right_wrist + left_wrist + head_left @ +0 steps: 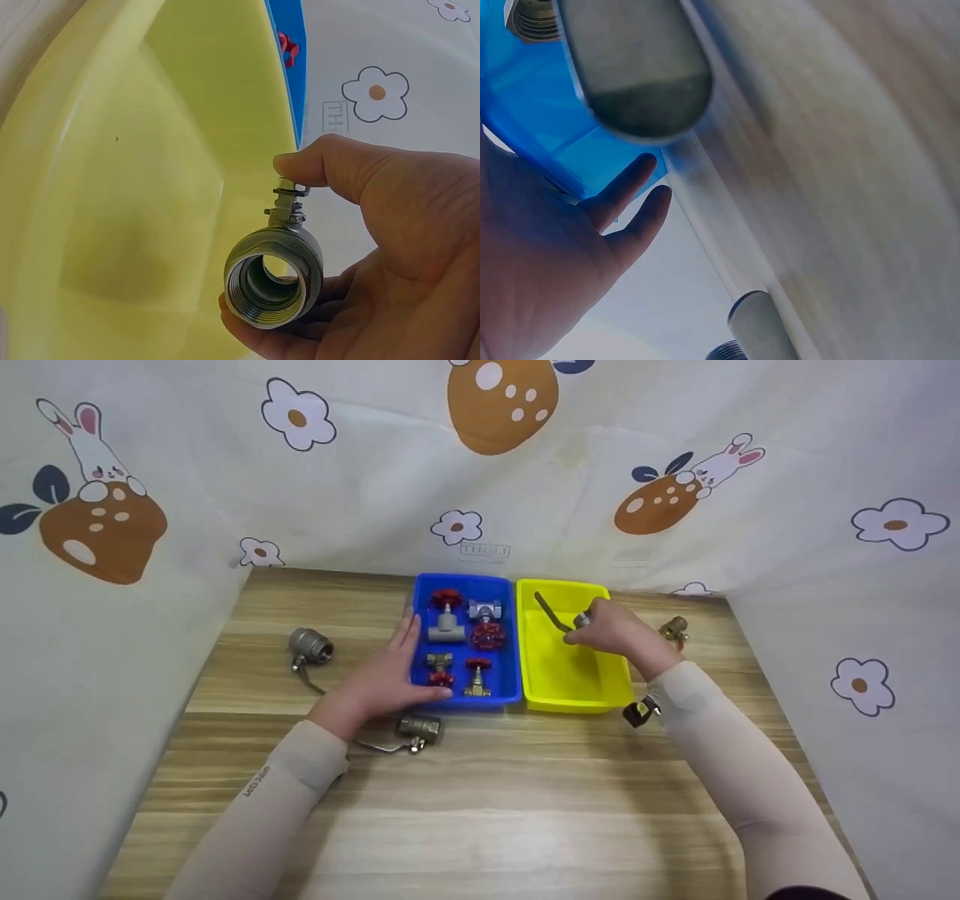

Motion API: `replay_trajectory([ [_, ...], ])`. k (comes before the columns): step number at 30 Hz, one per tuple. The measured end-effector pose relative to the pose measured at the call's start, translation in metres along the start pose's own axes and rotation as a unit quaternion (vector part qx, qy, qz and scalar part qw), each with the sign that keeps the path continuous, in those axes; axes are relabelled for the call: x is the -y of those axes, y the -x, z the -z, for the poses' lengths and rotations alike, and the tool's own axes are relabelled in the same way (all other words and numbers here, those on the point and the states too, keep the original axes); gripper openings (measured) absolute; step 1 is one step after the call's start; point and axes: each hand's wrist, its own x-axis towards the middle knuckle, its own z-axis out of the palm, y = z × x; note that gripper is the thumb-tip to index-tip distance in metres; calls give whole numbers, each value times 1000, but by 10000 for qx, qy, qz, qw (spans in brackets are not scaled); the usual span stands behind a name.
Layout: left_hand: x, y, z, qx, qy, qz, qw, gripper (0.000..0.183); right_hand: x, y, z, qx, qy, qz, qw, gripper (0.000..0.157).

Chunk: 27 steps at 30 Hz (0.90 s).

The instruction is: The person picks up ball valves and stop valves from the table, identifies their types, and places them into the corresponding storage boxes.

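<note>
My right hand (611, 628) grips a steel ball valve (274, 277) above the yellow bin (559, 706). Its thumb presses the stem top, and the fingers curl under the threaded body; the lever (551, 613) points up and left in the head view. My left hand (379, 675) rests with extended fingers against the left side of the blue bin (469, 703), thumb over the near rim. Inside that bin lie several red-wheeled valves, among them a grey one (447, 626) and a brass one (478, 679). In the left wrist view two fingers (634, 225) stretch beside the blue bin.
One ball valve (310, 646) lies left of the blue bin, another (418, 729) in front of it near my left wrist. A small brass valve (673, 628) sits right of the yellow bin. Patterned cloth (360, 502) hangs behind the wooden table (480, 825).
</note>
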Motion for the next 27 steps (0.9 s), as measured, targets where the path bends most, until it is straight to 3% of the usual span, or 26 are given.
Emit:
replay_trajectory([
  [12, -3, 0, 1, 42, 110, -80, 9999, 142, 0, -13, -8, -117, 199, 227, 9995, 56],
  [27, -1, 0, 0, 11, 52, -31, 10000, 140, 5, -22, -12, 234, 75, -128, 9996, 59],
])
